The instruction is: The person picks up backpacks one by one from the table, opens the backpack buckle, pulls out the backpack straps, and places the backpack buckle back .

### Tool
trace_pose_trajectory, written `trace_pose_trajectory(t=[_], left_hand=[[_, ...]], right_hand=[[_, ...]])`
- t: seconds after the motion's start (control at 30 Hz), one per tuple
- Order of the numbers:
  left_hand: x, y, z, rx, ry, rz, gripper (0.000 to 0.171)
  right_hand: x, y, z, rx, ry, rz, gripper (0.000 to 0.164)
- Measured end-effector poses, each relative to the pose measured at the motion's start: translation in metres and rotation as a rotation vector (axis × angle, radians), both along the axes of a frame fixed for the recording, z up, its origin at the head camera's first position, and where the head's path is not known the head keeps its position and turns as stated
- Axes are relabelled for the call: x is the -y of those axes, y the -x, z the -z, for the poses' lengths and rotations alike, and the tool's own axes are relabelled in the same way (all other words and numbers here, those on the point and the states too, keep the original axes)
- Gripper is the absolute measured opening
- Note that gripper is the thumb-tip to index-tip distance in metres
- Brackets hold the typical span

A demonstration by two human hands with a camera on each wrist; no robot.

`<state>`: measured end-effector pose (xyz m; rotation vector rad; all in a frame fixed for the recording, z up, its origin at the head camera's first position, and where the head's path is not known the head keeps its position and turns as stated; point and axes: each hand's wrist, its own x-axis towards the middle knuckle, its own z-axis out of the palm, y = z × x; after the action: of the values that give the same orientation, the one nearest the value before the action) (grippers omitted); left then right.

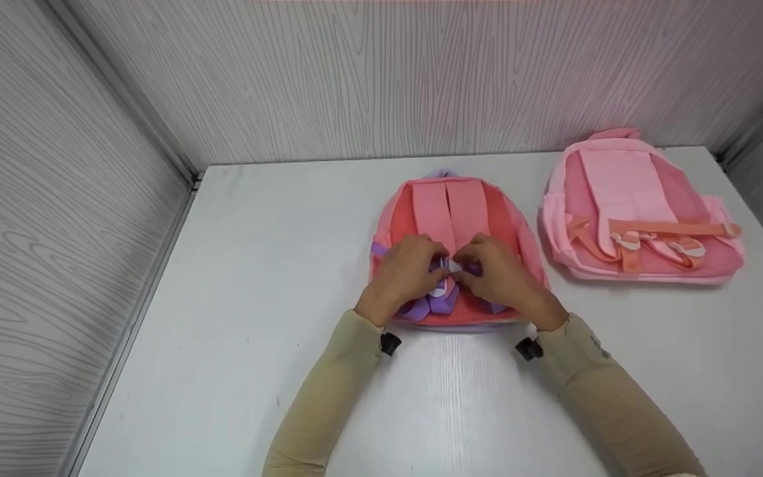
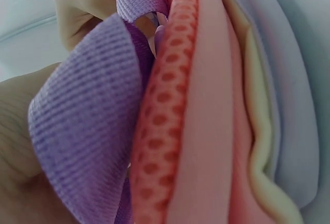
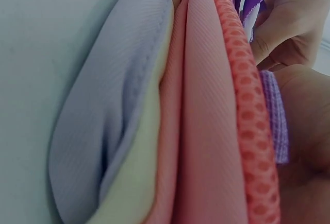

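A coral-pink child's backpack point(image 1: 467, 209) lies on the table with its shoulder straps facing up. My left hand point(image 1: 405, 268) bends over its middle and pinches a purple webbing strap point(image 1: 444, 263). Opposite it, my right hand point(image 1: 501, 275) pinches a small white buckle piece point(image 1: 455, 266) at the same spot, fingertips close to the left ones. Another white buckle point(image 1: 439, 290) shows just below the left fingers. Loops of purple webbing point(image 2: 87, 116) stand off the coral mesh point(image 2: 165, 100) in the left wrist view. The fingers partly hide the strap ends.
To the right lies a second, light-pink backpack point(image 1: 626, 179) with orange straps point(image 1: 669, 228) and white buckles. The white table point(image 1: 255, 265) meets wood-grain panels point(image 1: 355, 79) at the back and on both sides.
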<state>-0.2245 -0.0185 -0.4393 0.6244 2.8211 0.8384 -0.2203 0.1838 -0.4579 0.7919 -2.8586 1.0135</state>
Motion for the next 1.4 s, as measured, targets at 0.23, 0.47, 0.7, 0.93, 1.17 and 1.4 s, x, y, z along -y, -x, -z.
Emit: trace_pose_trajectory(t=[0.23,0.47,0.7,0.93,1.17,1.4], left_hand=[[0.005,-0.001,0.000,-0.032,-0.017,0.016,0.032],[0.012,-0.003,-0.001,-0.060,-0.076,0.050,0.032],[0.018,-0.002,0.004,-0.070,-0.117,0.073,0.031],[0.023,0.006,0.016,-0.103,-0.190,0.135,0.030],[0.025,0.010,0.023,-0.129,-0.217,0.176,0.029],[0.029,0.009,0.024,-0.096,-0.218,0.192,0.031]], right_hand=[[-0.002,-0.002,0.000,0.021,0.026,0.006,0.022],[-0.003,-0.006,-0.001,0.003,0.064,0.000,0.024],[-0.003,-0.008,0.001,-0.082,0.074,-0.026,0.018],[0.000,-0.009,0.001,-0.135,0.024,-0.044,0.016],[0.000,-0.009,0.003,-0.144,0.005,-0.052,0.016],[0.001,-0.010,0.001,-0.140,0.000,-0.059,0.016]])
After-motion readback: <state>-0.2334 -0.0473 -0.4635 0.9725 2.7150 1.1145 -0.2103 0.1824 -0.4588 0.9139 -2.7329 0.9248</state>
